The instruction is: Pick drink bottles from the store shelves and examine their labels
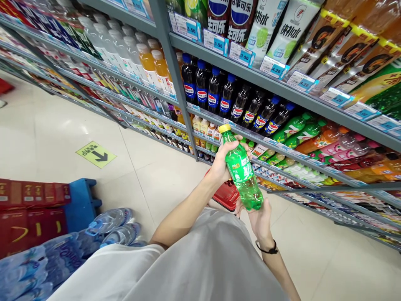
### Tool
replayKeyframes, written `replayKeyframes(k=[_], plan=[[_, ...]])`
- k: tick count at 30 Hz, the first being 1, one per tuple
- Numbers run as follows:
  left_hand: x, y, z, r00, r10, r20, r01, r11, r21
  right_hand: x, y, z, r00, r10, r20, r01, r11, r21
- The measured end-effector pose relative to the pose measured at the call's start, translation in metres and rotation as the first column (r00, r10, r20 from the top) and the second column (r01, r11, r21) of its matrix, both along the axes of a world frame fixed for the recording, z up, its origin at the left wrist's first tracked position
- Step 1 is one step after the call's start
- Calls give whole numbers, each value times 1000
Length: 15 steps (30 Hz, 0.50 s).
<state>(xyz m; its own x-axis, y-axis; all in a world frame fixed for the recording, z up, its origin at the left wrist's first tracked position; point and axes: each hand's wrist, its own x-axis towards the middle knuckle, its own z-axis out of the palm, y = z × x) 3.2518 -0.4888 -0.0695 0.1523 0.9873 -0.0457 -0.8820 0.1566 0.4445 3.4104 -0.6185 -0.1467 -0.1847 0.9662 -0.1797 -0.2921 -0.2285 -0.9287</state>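
A green soda bottle (241, 167) with a yellow cap is tilted in front of me, its label facing up toward me. My left hand (220, 164) wraps round its upper part, just below the cap. At the base, my right hand (260, 217) supports the bottle, fingers partly hidden beneath it; a black band is on that wrist. Behind and below the bottle shows part of a red shopping basket (226, 195); what carries it is hidden.
Shelves ahead hold dark cola bottles (214, 94), green bottles (291, 127) and orange drinks (159, 69), with price tags (214, 42) along the edges. A yellow-green floor arrow sign (96, 154) lies left. Water bottle packs (59, 259) and red boxes (31, 225) stand at lower left.
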Motion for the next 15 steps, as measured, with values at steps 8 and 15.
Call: replayKeyframes(k=[8,15], plan=[[-3,2,-4,1000,-22,21,22,1000,6,-5,-5,-6,992,-102,72,96,992,84],[-1,4,-5,1000,7,0,-7,1000,-9,-7,-5,-8,977,-180,119,155,969,190]])
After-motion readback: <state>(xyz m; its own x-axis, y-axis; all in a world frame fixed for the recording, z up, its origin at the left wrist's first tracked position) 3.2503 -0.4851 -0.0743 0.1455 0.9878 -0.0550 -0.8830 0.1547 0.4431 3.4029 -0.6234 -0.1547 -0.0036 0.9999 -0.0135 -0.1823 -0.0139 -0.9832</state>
